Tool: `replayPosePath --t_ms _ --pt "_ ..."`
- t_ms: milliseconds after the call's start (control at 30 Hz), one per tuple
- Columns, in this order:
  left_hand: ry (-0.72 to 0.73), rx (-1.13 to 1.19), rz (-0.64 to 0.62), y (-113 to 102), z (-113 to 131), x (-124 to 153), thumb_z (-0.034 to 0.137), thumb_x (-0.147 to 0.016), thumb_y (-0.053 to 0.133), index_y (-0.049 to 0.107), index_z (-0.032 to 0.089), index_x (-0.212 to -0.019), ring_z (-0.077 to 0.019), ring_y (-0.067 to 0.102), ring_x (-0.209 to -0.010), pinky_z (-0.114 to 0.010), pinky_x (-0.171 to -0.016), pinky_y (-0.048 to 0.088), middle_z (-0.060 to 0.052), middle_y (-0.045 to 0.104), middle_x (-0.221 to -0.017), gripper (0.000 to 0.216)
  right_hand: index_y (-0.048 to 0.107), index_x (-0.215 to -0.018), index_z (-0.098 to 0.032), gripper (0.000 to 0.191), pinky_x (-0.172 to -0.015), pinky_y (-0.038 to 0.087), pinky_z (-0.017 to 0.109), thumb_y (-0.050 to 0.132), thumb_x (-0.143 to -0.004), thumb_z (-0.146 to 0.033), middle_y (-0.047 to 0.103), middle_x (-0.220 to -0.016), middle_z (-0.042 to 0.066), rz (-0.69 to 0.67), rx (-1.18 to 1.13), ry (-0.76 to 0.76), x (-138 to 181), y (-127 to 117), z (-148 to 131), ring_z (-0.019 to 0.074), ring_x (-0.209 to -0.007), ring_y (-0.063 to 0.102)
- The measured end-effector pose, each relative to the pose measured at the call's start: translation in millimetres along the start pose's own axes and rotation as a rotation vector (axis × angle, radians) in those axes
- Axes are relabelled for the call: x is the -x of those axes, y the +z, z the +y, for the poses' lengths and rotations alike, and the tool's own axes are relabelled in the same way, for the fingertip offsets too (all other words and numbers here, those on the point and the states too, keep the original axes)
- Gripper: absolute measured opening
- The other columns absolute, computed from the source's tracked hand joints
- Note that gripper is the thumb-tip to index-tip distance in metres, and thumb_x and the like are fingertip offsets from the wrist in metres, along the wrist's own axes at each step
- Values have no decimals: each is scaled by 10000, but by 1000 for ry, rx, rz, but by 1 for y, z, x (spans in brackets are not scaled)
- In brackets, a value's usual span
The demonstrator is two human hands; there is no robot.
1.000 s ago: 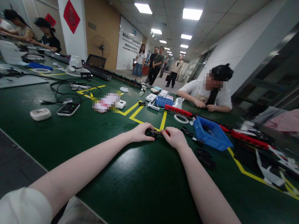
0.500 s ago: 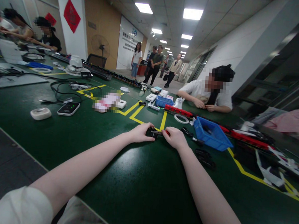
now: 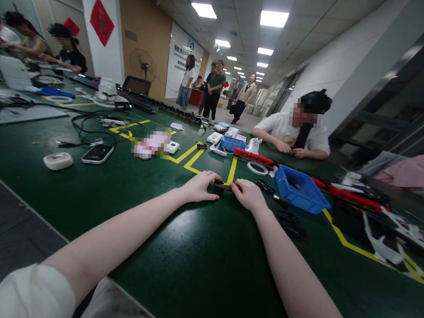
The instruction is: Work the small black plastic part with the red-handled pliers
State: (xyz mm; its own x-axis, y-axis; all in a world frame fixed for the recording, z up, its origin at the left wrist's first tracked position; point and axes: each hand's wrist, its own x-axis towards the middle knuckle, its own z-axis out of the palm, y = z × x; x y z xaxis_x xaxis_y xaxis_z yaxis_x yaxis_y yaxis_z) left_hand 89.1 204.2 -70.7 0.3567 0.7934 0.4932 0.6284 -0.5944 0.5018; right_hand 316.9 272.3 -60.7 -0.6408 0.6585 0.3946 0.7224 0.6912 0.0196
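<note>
Both my arms reach out over the dark green table (image 3: 175, 254). My left hand (image 3: 198, 186) and my right hand (image 3: 249, 195) meet on a small black part (image 3: 220, 188) with a bit of red at its right end. The fingers of both hands are curled and pinched round it, just above the table top by the yellow floor-tape lines (image 3: 197, 163). What exactly the part is I cannot make out.
A blue bin (image 3: 299, 190) stands right of my hands, with loose black parts (image 3: 290, 225) in front and red rails (image 3: 344, 195) behind. A phone (image 3: 97, 153), a white tape roll (image 3: 57, 160) and cables (image 3: 89, 130) lie left. A seated person (image 3: 294, 136) works opposite; others stand in the corridor.
My hands have shifted slightly up and the black part between them has turned a little. The people standing in the corridor have walked to the left.
</note>
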Motion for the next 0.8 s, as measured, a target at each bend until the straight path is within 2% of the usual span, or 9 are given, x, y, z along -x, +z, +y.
replayPosePath --t_ms 267,467,800 --pt "-45 69 -12 0 -2 -1 450 -770 742 610 186 -1124 -274 607 -1075 -408 -945 475 -93 654 -1132 461 577 -754 -203 392 -694 353 306 360 -984 -434 631 -766 64 20 29 -35 0 0 0 184 -721 554" --pt "-22 77 -39 2 -6 -1 455 -756 759 653 188 -997 -248 619 -1014 -380 -917 487 -72 660 -1055 375 572 -766 -193 369 -706 342 315 384 -976 -430 626 -773 72 47 65 -73 -1 2 1 197 -761 550" --pt "-27 120 22 8 -13 -2 424 -739 785 670 168 -977 -239 621 -1024 -374 -934 492 -86 644 -1071 368 569 -774 -185 349 -733 336 327 382 -985 -389 627 -791 81 173 131 -103 0 2 1 203 -785 536"
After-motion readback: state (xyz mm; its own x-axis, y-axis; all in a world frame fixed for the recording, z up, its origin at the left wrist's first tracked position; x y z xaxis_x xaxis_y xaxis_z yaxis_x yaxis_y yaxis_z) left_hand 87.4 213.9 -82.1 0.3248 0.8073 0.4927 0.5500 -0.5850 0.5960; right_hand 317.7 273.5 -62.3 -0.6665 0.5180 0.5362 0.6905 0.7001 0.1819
